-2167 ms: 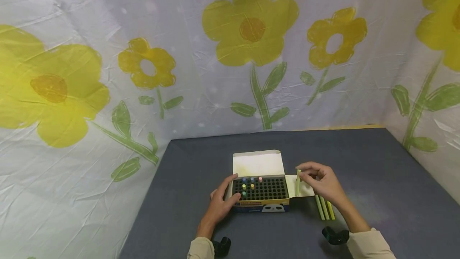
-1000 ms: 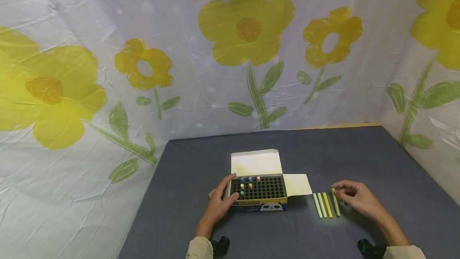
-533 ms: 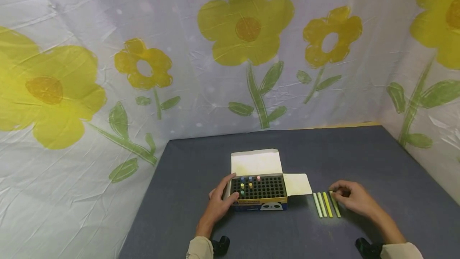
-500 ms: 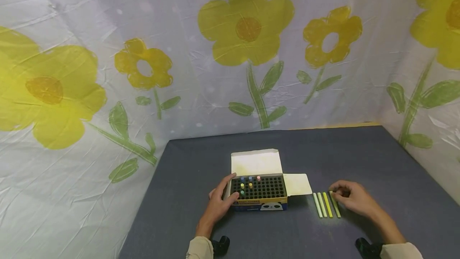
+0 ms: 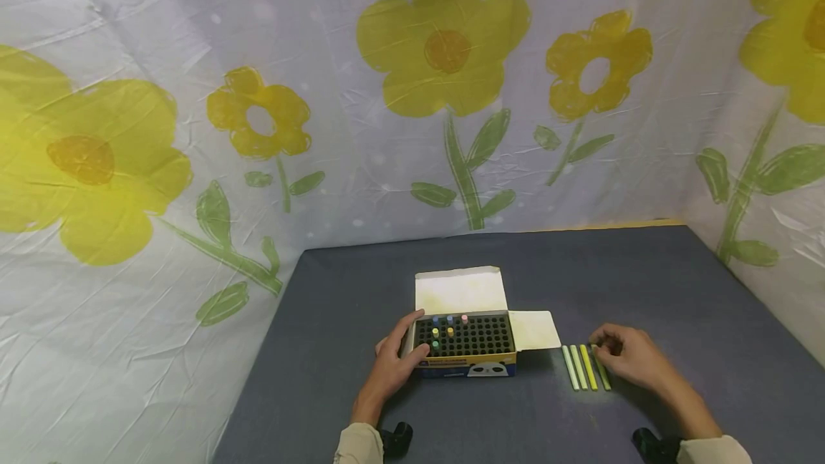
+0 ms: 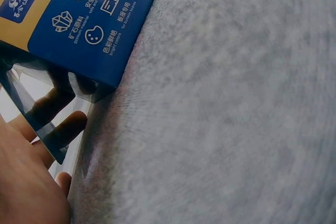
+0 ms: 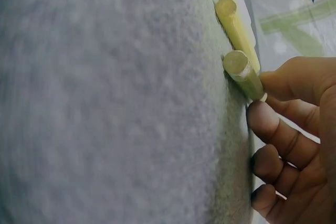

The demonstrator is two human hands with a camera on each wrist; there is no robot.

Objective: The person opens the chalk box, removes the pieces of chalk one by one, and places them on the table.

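1. Left hand [image 5: 392, 367] gripping the near left corner of the chalk box [image 5: 465, 364]: thumb lying along the top edge by the black hole tray, fingers curling round the box's left side.
2. In the left wrist view, fingers [image 6: 58, 124] of that hand [image 6: 26, 182] showing through a clear strip beside the blue printed face of the box [image 6: 79, 19], pressing against it.
3. Just beyond the thumb, a few chalk sticks [image 5: 449, 328] standing upright in the tray's far left holes, coloured tips showing; lid flap standing open behind, side flap [image 5: 533, 329] lying flat on the cloth to the right.
4. Between box and right hand, four chalks [image 5: 585, 366] lying side by side on the grey tabletop [image 5: 335, 349], pale ones to the left, yellow-green ones to the right, touching or nearly so.
5. Right hand [image 5: 624, 358] resting on the cloth, curled fingertips touching the far end of the rightmost chalk [image 5: 602, 372].
6. In the right wrist view, fingers [image 7: 278, 135] of that hand [image 7: 299, 156] bending together, thumb and forefinger pinching that chalk [image 7: 242, 73] while it is lying on the cloth, its neighbours [image 7: 233, 22] just beyond.
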